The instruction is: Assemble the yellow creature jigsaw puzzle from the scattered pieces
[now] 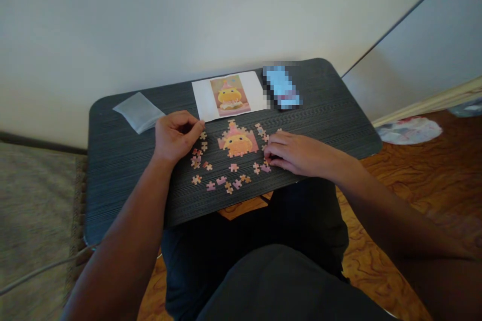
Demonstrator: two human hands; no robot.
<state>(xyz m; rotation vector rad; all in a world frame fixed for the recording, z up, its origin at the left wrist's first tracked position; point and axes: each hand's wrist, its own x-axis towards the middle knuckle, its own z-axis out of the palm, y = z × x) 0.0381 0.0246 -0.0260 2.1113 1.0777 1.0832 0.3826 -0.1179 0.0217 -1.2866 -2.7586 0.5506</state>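
A partly joined jigsaw cluster with a yellow figure lies in the middle of the dark table. Several loose pieces are scattered around it. My left hand rests curled to the left of the cluster, fingers bent inward with the thumb stretched towards a loose piece; I cannot see whether it holds anything. My right hand lies to the right of the cluster, fingers bent down onto loose pieces at its fingertips. A printed reference picture sits just behind the cluster.
A clear plastic bag lies at the table's back left. A blurred blue object sits at the back right. The table stands against a pale wall. Patterned flooring and a white cloth are to the right, a rug on the left.
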